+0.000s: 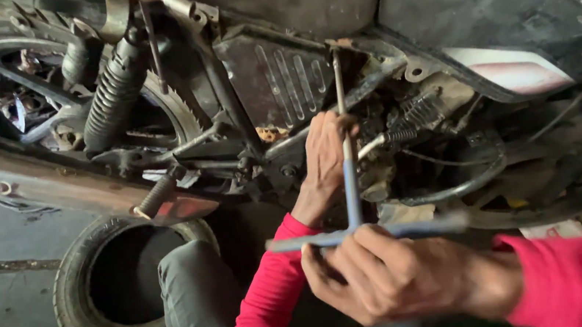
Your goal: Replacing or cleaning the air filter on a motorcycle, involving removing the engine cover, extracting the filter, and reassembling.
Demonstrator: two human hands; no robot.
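A motorcycle (280, 76) fills the upper view, its engine area (413, 134) exposed. A blue T-handle wrench (350, 186) stands upright, its metal shaft reaching up to a fastener on the frame (334, 47). My right hand (394, 276) is closed around the crossbar of the wrench at the bottom. My left hand (326, 159), in a pink sleeve, reaches up beside the shaft and wraps around it near the engine. What the left fingers touch behind the shaft is hidden.
The rear wheel (7, 80) and a black coil shock absorber (113, 96) are at upper left, with the rusty exhaust pipe (49, 182) below them. A loose tyre (113, 281) lies on the concrete floor beside my grey-trousered knee (197, 301).
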